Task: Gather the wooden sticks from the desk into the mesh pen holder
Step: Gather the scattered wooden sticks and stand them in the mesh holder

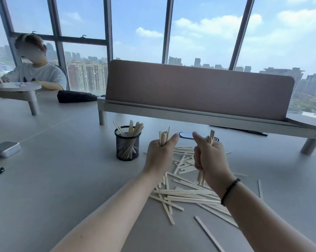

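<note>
Mesh pen holder (127, 143) stands on tabletop (62, 170), sticks upright in it. Left hand (160, 153) just right of holder, gripping a stick bundle; right hand (209, 157) further right, gripping another. Loose wooden sticks (186, 193) lie on tabletop below and between both hands. Divider panel (199, 90) behind. Tin (5, 149) far left.

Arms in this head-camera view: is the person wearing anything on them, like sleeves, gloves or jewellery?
Both forearms are bare, with no sleeves in view and no gloves. The left hand has nothing on it or its wrist. The right hand has a thin dark band round the wrist. No rings or watch show.
</note>
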Motion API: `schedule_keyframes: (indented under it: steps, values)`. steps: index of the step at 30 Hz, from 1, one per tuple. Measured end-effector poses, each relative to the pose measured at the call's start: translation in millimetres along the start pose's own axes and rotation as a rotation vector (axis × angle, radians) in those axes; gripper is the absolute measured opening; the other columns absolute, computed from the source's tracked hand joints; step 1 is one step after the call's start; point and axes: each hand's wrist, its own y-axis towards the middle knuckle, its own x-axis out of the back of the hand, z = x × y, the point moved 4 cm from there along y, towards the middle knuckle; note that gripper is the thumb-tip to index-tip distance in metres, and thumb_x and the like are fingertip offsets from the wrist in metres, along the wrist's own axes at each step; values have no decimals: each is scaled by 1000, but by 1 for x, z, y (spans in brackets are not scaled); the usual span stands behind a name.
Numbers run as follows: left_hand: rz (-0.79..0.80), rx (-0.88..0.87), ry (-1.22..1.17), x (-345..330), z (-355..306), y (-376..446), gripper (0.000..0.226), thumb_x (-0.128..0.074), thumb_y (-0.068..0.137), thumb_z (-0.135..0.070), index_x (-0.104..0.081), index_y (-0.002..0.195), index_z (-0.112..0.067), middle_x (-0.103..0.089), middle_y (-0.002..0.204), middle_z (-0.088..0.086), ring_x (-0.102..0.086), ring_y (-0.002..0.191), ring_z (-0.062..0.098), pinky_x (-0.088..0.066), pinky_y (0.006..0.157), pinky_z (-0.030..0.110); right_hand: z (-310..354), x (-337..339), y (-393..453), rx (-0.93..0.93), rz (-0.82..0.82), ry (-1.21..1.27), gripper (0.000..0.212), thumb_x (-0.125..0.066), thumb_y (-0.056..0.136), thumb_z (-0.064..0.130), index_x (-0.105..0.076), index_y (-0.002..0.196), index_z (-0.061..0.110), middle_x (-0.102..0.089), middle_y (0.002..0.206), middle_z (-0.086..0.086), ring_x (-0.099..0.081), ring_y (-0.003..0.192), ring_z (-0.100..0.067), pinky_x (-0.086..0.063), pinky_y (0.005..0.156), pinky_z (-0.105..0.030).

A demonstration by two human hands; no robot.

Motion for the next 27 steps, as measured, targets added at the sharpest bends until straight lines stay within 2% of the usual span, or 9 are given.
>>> schedule_keyframes:
  steps: [2, 3, 5, 9, 12, 16, 20, 23, 27]
  values:
    - [-13, -27, -54, 13, -10, 6, 73, -63, 80, -58, -32, 57, 4, -28, 53, 13, -28, 50, 26, -27, 52, 44, 16, -21, 6, 16, 46, 14, 63, -57, 97, 28, -29, 41, 25, -25, 42, -3, -20, 38, -15, -21, 45, -26]
    - [-22, -43, -82, 21, -15, 9, 69, -64, 82, -55, -31, 52, -2, -28, 51, 12, -27, 48, 24, -25, 50, 42, 21, -34, 10, 13, 73, 39, 61, -56, 97, 28, -29, 43, 25, -24, 42, -2, -19, 39, -15, -20, 45, -25]
    - [-70, -50, -153, 42, -24, 18, 62, -65, 90, -44, -31, 44, -19, -28, 43, 5, -25, 41, 20, -23, 49, 30, 28, -63, 18, -11, 129, 92, 59, -56, 98, 28, -28, 45, 27, -24, 44, 0, -18, 40, -15, -18, 44, -24]
    - [-209, -61, -314, 85, -45, 43, 69, -62, 98, -32, -28, 39, -23, -24, 37, -3, -20, 33, 16, -34, 56, 26, 30, -120, 34, -82, 172, 210, 57, -57, 97, 30, -26, 50, 25, -21, 46, 1, -15, 41, -14, -14, 44, -24]
    - [-300, -116, -384, 113, -58, 65, 74, -59, 101, -33, -28, 34, -21, -23, 36, -6, -22, 31, 13, -25, 41, 19, 26, -153, 52, -112, 126, 277, 63, -56, 97, 35, -29, 41, 25, -24, 42, 1, -19, 35, -16, -19, 45, -27]
    - [-329, -126, -323, 132, -58, 89, 75, -56, 100, -46, -29, 34, -22, -29, 36, -4, -30, 35, 15, -32, 45, 23, 22, -180, 77, -115, 77, 296, 71, -52, 97, 49, -36, 34, 21, -32, 38, 0, -30, 34, -15, -33, 50, -31]
    - [-372, -85, -207, 139, -39, 110, 58, -60, 86, -63, -43, 58, -15, -42, 54, 6, -43, 50, 22, -38, 56, 35, 20, -198, 98, -64, 75, 225, 69, -49, 96, 54, -39, 37, 22, -38, 43, -5, -40, 40, -19, -41, 52, -31]
    - [-346, -92, -97, 142, -20, 119, 55, -62, 88, -60, -44, 55, -20, -47, 54, 3, -48, 56, 21, -42, 61, 35, 15, -206, 108, -53, 80, 178, 62, -50, 95, 56, -39, 49, 16, -40, 49, -8, -42, 45, -21, -42, 51, -29]
    - [-342, -112, -40, 144, -14, 123, 57, -61, 94, -54, -43, 52, -21, -46, 53, 3, -47, 53, 21, -40, 55, 28, 15, -210, 114, -48, 70, 217, 63, -49, 96, 56, -38, 48, 16, -38, 46, -5, -40, 44, -22, -42, 52, -31]
